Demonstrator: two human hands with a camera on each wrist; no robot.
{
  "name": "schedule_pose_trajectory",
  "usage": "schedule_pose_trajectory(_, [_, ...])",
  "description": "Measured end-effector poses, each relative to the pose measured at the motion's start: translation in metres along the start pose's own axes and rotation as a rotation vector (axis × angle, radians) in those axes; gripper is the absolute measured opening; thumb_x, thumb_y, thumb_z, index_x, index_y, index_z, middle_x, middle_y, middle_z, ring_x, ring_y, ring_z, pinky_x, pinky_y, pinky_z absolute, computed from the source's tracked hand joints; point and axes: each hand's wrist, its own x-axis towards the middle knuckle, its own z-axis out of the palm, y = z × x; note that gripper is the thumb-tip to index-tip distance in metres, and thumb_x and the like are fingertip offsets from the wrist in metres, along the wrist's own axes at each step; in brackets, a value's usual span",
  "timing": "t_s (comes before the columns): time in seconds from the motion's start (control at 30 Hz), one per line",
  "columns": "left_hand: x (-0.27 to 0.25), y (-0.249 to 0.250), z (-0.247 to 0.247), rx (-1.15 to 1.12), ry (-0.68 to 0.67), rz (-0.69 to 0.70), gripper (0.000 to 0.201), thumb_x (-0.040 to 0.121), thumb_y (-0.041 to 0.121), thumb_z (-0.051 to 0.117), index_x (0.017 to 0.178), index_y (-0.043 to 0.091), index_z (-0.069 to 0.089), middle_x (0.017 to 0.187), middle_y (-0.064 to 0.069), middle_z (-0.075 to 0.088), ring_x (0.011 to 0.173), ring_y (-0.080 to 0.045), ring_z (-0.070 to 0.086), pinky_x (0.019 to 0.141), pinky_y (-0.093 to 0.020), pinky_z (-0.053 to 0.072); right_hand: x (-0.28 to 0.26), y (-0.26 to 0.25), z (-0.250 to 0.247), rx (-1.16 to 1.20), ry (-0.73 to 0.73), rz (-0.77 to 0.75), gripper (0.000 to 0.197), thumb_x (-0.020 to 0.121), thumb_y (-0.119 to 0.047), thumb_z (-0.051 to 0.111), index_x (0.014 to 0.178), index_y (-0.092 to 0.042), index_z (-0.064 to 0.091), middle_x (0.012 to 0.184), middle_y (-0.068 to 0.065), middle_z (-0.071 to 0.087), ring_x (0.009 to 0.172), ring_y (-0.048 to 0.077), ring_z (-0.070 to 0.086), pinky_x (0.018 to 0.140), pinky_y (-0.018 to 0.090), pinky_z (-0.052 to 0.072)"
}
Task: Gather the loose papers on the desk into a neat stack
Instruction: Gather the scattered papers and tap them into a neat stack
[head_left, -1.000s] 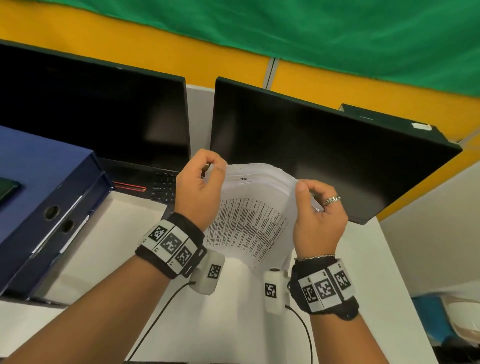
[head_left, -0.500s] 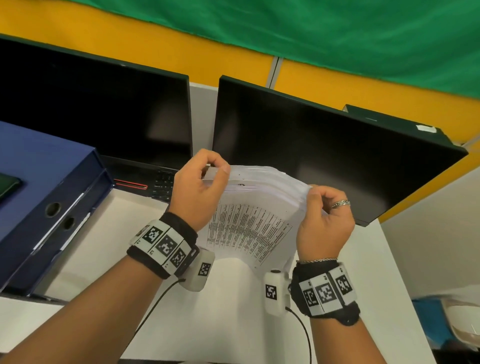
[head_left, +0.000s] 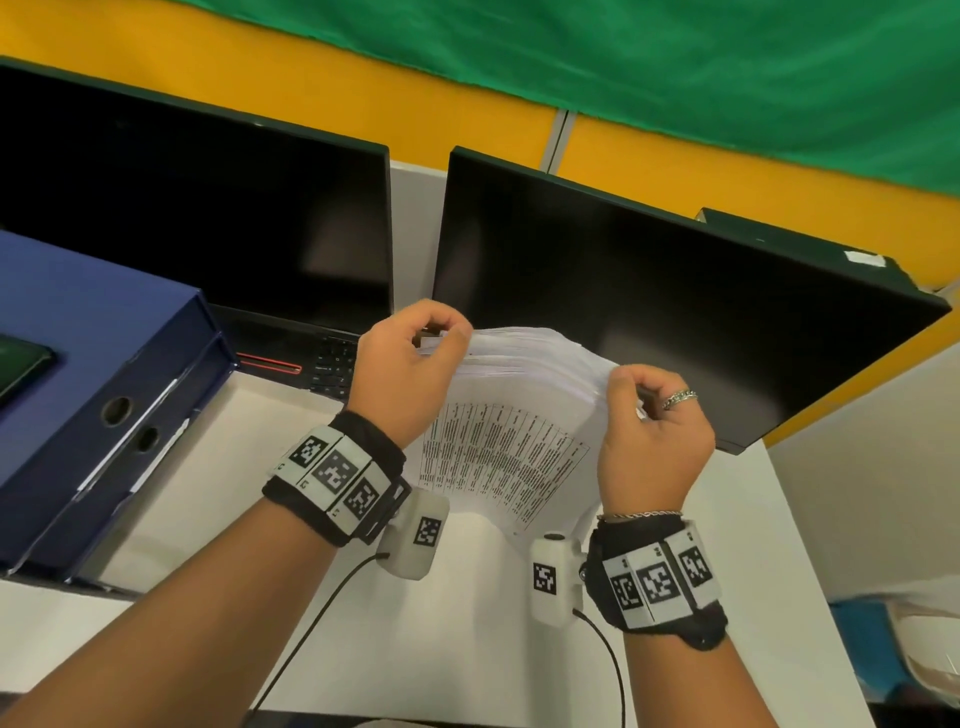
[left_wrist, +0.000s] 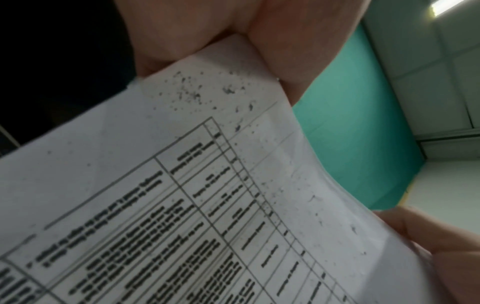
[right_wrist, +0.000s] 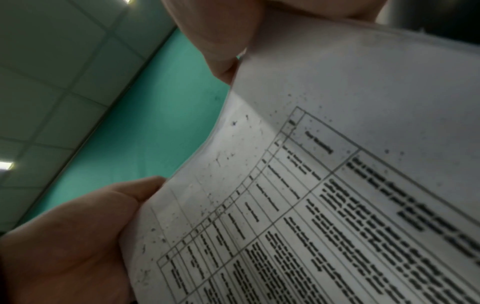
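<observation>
A stack of white papers with a printed table on the near sheet stands upright above the white desk, in front of the right monitor. My left hand grips its upper left corner, thumb and fingers curled round the edge. My right hand grips the upper right corner the same way. The top edges of the sheets are fanned and uneven. In the left wrist view the printed sheet fills the frame under my thumb. The right wrist view shows the same sheet pinched at its top.
Two dark monitors stand at the back of the desk. A black laptop keyboard lies under the left one. Dark blue binders are stacked at the left with a phone on top. The desk's right edge is close to my right arm.
Both hands have shifted slightly with the stack, and the right hand's fingers have regripped the top right corner. The papers stay upright between the hands.
</observation>
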Motion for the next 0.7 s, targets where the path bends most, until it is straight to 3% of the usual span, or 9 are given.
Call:
schedule_pose_trajectory(0.1, [0.004, -0.002, 0.001, 0.023, 0.049, -0.026, 0.014, 0.093, 0.016, 0.058, 0.083, 0.023, 0.063, 0.084, 0.008, 0.067, 0.073, 0.004, 0.056, 0.064, -0.002, 0.040, 0.000, 0.003, -0.003, 0.003, 0.054, 0.048, 0.022, 0.087, -0.004, 0.063, 0.075, -0.022, 0.064, 0.068, -0.012, 0.057, 0.061, -0.005, 0.052, 0.061, 0.005, 0.041])
schedule_pose_trajectory(0.17, [0.004, -0.003, 0.001, 0.013, 0.063, -0.040, 0.018, 0.093, 0.015, 0.056, 0.080, 0.027, 0.058, 0.086, 0.006, 0.069, 0.075, 0.000, 0.058, 0.066, -0.005, 0.041, -0.002, 0.006, -0.004, 0.022, 0.079, 0.073, 0.024, 0.087, -0.006, 0.062, 0.077, -0.028, 0.062, 0.071, -0.013, 0.059, 0.065, -0.004, 0.054, 0.065, 0.010, 0.045])
schedule_pose_trajectory(0.27, [-0.002, 0.000, -0.002, -0.085, -0.026, -0.037, 0.004, 0.092, 0.023, 0.062, 0.093, 0.025, 0.059, 0.091, 0.009, 0.067, 0.084, -0.003, 0.060, 0.073, -0.013, 0.045, -0.006, 0.002, -0.003, 0.137, 0.036, 0.093, 0.018, 0.086, -0.012, 0.071, 0.094, -0.027, 0.064, 0.085, -0.007, 0.068, 0.078, 0.001, 0.063, 0.074, 0.016, 0.051])
schedule_pose_trajectory(0.37, [-0.007, -0.003, -0.010, -0.019, -0.244, 0.005, 0.051, 0.075, 0.038, 0.080, 0.119, 0.029, 0.055, 0.104, 0.013, 0.063, 0.095, -0.001, 0.061, 0.081, -0.013, 0.050, -0.009, 0.006, -0.012, 0.200, -0.105, 0.070, 0.059, 0.074, -0.010, 0.084, 0.124, -0.018, 0.055, 0.101, 0.002, 0.071, 0.093, 0.011, 0.068, 0.083, 0.021, 0.053])
schedule_pose_trajectory(0.43, [-0.006, -0.006, -0.017, 0.089, -0.293, 0.016, 0.063, 0.068, 0.036, 0.085, 0.124, 0.033, 0.055, 0.108, 0.016, 0.063, 0.099, -0.002, 0.061, 0.089, -0.021, 0.054, -0.009, 0.020, -0.022, 0.213, -0.230, 0.105, 0.084, 0.067, -0.005, 0.088, 0.136, -0.024, 0.044, 0.110, -0.006, 0.071, 0.102, 0.014, 0.068, 0.089, 0.031, 0.054])
schedule_pose_trajectory(0.47, [-0.005, -0.007, -0.021, 0.117, -0.302, 0.010, 0.064, 0.068, 0.033, 0.086, 0.125, 0.034, 0.056, 0.109, 0.017, 0.064, 0.099, -0.003, 0.062, 0.090, -0.026, 0.055, -0.009, 0.028, -0.026, 0.198, -0.280, 0.145, 0.087, 0.066, -0.004, 0.088, 0.137, -0.026, 0.043, 0.111, -0.015, 0.070, 0.103, 0.011, 0.067, 0.087, 0.029, 0.055])
schedule_pose_trajectory(0.53, [-0.003, -0.006, -0.026, 0.146, -0.381, -0.015, 0.073, 0.065, 0.029, 0.088, 0.129, 0.036, 0.053, 0.111, 0.017, 0.064, 0.101, -0.003, 0.062, 0.092, -0.029, 0.055, -0.009, 0.038, -0.027, 0.118, -0.381, 0.223, 0.066, 0.070, -0.009, 0.086, 0.126, -0.025, 0.056, 0.100, -0.028, 0.069, 0.097, 0.003, 0.068, 0.076, 0.020, 0.058])
schedule_pose_trajectory(0.6, [-0.001, -0.005, -0.028, 0.210, -0.480, 0.006, 0.080, 0.065, 0.026, 0.089, 0.132, 0.038, 0.048, 0.115, 0.016, 0.063, 0.103, -0.005, 0.062, 0.093, -0.028, 0.054, -0.009, 0.044, -0.024, 0.119, -0.416, 0.291, 0.035, 0.077, -0.013, 0.081, 0.107, -0.022, 0.068, 0.087, -0.024, 0.073, 0.087, 0.004, 0.072, 0.069, 0.020, 0.060])
schedule_pose_trajectory(0.7, [0.005, -0.009, -0.034, 0.295, -0.447, 0.071, 0.069, 0.073, 0.017, 0.082, 0.130, 0.036, 0.048, 0.113, 0.012, 0.066, 0.097, -0.005, 0.064, 0.087, -0.020, 0.055, -0.005, 0.050, -0.025, 0.186, -0.381, 0.338, 0.021, 0.081, -0.011, 0.078, 0.097, -0.021, 0.070, 0.079, -0.021, 0.075, 0.077, 0.001, 0.073, 0.064, 0.018, 0.059])
